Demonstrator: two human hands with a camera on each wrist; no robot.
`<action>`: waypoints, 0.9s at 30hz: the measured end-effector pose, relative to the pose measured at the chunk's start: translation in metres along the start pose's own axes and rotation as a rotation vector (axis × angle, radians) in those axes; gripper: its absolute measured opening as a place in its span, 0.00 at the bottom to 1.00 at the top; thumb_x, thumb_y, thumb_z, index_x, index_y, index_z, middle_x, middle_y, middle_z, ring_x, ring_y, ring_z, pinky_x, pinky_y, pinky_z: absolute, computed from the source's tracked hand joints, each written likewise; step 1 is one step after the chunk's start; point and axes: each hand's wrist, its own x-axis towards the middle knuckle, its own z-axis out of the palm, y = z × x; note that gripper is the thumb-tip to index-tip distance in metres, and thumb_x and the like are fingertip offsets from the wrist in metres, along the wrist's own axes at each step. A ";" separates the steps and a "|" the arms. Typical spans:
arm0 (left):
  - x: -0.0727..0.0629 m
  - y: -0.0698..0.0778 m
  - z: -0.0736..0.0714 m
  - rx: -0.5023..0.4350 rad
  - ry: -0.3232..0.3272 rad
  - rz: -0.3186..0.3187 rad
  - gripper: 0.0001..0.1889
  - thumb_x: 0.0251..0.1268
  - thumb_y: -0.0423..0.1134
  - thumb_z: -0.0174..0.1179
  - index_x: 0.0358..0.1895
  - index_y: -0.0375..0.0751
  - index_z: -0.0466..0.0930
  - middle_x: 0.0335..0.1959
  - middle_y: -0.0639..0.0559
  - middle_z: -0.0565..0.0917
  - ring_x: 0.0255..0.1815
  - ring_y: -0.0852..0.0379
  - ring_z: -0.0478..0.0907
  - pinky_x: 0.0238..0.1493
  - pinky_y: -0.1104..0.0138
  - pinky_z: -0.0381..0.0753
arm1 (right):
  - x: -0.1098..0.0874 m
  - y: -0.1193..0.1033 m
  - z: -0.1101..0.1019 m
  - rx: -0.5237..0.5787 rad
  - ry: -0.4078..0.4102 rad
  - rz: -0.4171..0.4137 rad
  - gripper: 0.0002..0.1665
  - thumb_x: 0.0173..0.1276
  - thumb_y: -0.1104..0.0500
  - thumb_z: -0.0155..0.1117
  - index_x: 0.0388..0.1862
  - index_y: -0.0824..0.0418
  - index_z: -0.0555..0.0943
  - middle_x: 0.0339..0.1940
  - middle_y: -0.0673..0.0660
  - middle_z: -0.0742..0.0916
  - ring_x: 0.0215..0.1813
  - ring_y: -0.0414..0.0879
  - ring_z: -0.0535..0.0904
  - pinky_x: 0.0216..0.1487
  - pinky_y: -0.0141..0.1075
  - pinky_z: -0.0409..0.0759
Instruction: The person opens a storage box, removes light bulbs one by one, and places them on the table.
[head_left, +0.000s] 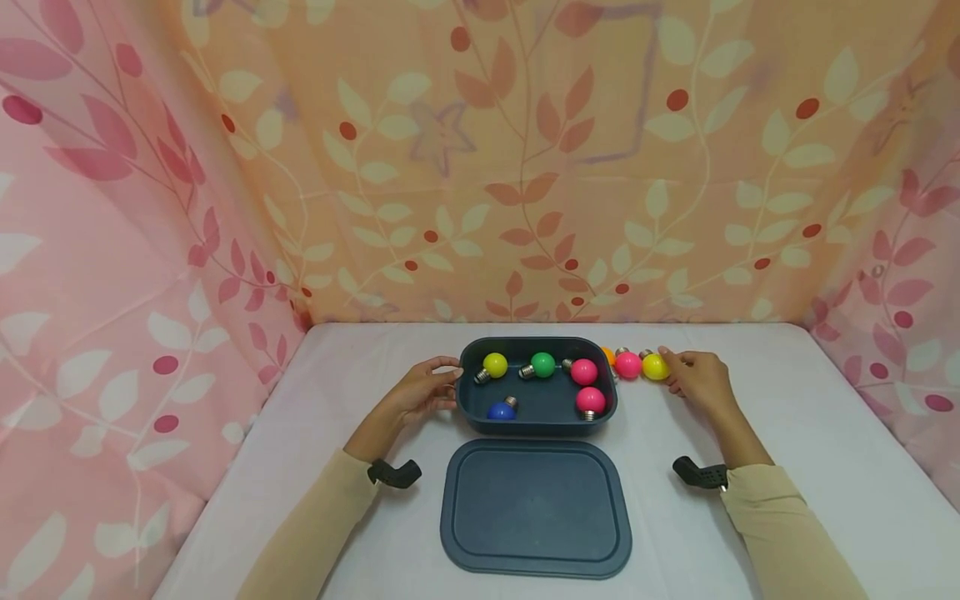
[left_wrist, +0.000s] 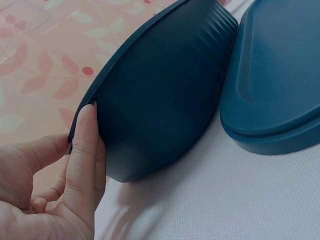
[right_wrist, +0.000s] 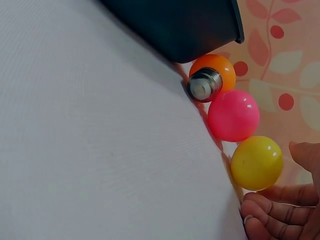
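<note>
A dark blue-grey container [head_left: 536, 427] holds several small coloured light bulbs: a yellow one [head_left: 495, 364], a green one [head_left: 543, 364], two pink ones and a blue one [head_left: 501, 411]. My left hand [head_left: 422, 389] pinches the container's left rim between thumb and fingers, clearer in the left wrist view [left_wrist: 75, 170]. To the right of the container, my right hand [head_left: 703, 379] is at another yellow bulb [right_wrist: 257, 163]. Its fingers reach beside that bulb, while the thumb [right_wrist: 304, 154] stands apart from it.
A pink bulb [right_wrist: 233, 116] and an orange bulb [right_wrist: 226, 70] lie in a row between the yellow bulb and the container. The flat lid [head_left: 536, 508] lies in front of the container on the white cloth [head_left: 375, 533]. Floral curtains [head_left: 510, 167] stand behind and at the sides.
</note>
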 end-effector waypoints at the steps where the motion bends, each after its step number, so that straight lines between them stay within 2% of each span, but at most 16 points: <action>1: 0.000 0.000 0.000 0.001 0.001 0.001 0.17 0.75 0.35 0.60 0.62 0.38 0.71 0.33 0.48 0.81 0.26 0.58 0.81 0.29 0.68 0.88 | 0.000 0.000 -0.001 0.004 0.003 0.002 0.41 0.77 0.34 0.51 0.48 0.75 0.82 0.22 0.58 0.86 0.25 0.47 0.82 0.24 0.30 0.81; 6: 0.002 -0.001 0.000 0.006 0.003 0.002 0.18 0.75 0.34 0.60 0.63 0.36 0.70 0.33 0.48 0.81 0.26 0.58 0.82 0.29 0.68 0.88 | -0.001 -0.002 -0.006 -0.004 0.039 0.001 0.40 0.78 0.36 0.52 0.47 0.75 0.83 0.24 0.61 0.86 0.24 0.47 0.81 0.24 0.30 0.80; 11: 0.001 0.000 0.000 0.008 -0.001 -0.004 0.20 0.75 0.35 0.60 0.64 0.35 0.68 0.33 0.48 0.81 0.26 0.59 0.81 0.29 0.69 0.88 | -0.005 -0.008 -0.013 -0.067 0.134 -0.049 0.38 0.77 0.37 0.55 0.50 0.75 0.84 0.30 0.65 0.88 0.31 0.53 0.81 0.33 0.38 0.75; 14: -0.001 0.000 0.000 0.005 -0.005 -0.004 0.20 0.75 0.35 0.60 0.64 0.35 0.68 0.34 0.48 0.81 0.26 0.59 0.81 0.28 0.69 0.88 | -0.005 -0.012 -0.017 -0.082 0.156 -0.053 0.39 0.77 0.36 0.55 0.52 0.73 0.83 0.36 0.68 0.88 0.37 0.57 0.81 0.37 0.39 0.74; 21: 0.000 -0.001 0.000 0.000 0.001 -0.007 0.20 0.75 0.35 0.60 0.64 0.36 0.68 0.35 0.47 0.81 0.26 0.59 0.81 0.28 0.69 0.88 | -0.010 -0.027 -0.024 -0.064 0.155 -0.076 0.37 0.76 0.37 0.56 0.54 0.72 0.83 0.43 0.70 0.88 0.39 0.59 0.84 0.28 0.28 0.79; 27: 0.001 0.000 0.001 0.004 0.009 -0.009 0.19 0.75 0.36 0.60 0.64 0.37 0.69 0.35 0.47 0.80 0.26 0.59 0.81 0.28 0.69 0.88 | -0.016 -0.042 -0.025 0.008 0.124 -0.112 0.36 0.77 0.37 0.56 0.58 0.70 0.81 0.48 0.70 0.87 0.43 0.64 0.85 0.29 0.25 0.82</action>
